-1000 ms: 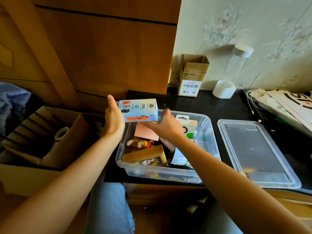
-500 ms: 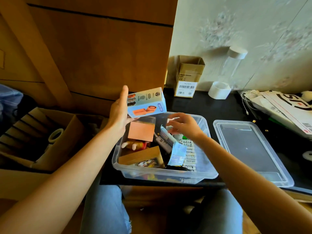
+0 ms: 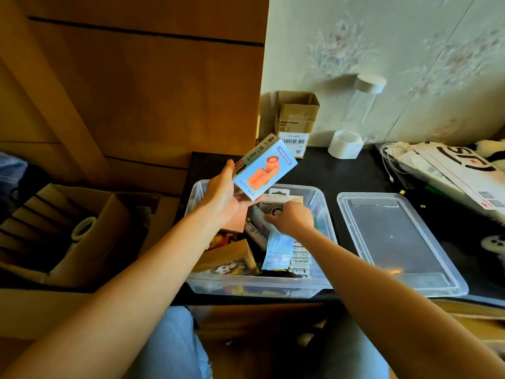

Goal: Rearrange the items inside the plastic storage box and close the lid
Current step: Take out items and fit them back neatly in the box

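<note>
A clear plastic storage box [image 3: 325, 285] stands open on the black table, full of small packages. My left hand [image 3: 224, 198] holds a light-blue mini fan box [image 3: 263, 166] tilted above the box's far left corner. My right hand [image 3: 291, 218] reaches down into the box, its fingers curled on a white Belkin package [image 3: 276, 202]; whether it grips the package is hidden. Inside lie a brown cardboard box [image 3: 226, 257], a pale-blue packet [image 3: 278, 250] and battery packs [image 3: 300, 262]. The clear lid [image 3: 396, 242] lies flat on the table, to the right of the box.
A small cardboard carton [image 3: 296, 119], a white tape roll [image 3: 345, 144] and a clear bottle [image 3: 360, 102] stand at the back by the wall. Papers and a white cable [image 3: 390, 160] lie at far right. A large open cardboard box [image 3: 71, 233] sits at left.
My left hand has tilted the fan box and lifted it slightly to the right. My right hand has moved down into the box among the packages.
</note>
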Action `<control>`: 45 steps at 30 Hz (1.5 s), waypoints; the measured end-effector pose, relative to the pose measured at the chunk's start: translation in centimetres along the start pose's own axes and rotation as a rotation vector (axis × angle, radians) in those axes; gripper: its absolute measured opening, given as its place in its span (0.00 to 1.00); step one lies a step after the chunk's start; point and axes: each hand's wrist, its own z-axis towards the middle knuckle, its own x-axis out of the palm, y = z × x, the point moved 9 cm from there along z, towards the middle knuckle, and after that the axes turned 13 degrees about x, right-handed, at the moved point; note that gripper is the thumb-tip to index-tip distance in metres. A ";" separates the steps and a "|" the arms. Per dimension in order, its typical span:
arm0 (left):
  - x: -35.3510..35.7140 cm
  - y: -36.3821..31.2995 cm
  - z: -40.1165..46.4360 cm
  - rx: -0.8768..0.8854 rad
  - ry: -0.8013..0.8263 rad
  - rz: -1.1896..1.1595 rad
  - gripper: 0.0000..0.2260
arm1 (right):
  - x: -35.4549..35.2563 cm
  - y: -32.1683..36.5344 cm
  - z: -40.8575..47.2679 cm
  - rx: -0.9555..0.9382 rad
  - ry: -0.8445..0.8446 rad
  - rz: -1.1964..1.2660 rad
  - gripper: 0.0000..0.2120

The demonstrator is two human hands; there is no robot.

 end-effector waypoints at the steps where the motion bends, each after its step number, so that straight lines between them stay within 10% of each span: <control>1: -0.3 0.1 0.0 0.000 -0.008 0.002 0.14 | -0.1 0.2 0.0 -0.031 0.006 0.009 0.19; 16: 3.5 1.9 -0.6 -0.065 0.338 -0.097 0.13 | 0.5 -0.3 -6.3 -0.396 0.298 0.117 0.14; 24: 2.2 1.1 0.4 0.239 0.307 0.216 0.07 | 3.7 0.5 -9.4 -0.528 0.684 0.019 0.17; 29: -0.8 -2.5 0.7 0.550 0.209 0.410 0.19 | 1.5 -1.5 -1.3 -0.155 0.257 0.134 0.14; 45: -4.2 -2.3 0.8 0.665 0.213 0.674 0.25 | 5.0 5.8 0.3 -0.339 -0.008 -0.332 0.08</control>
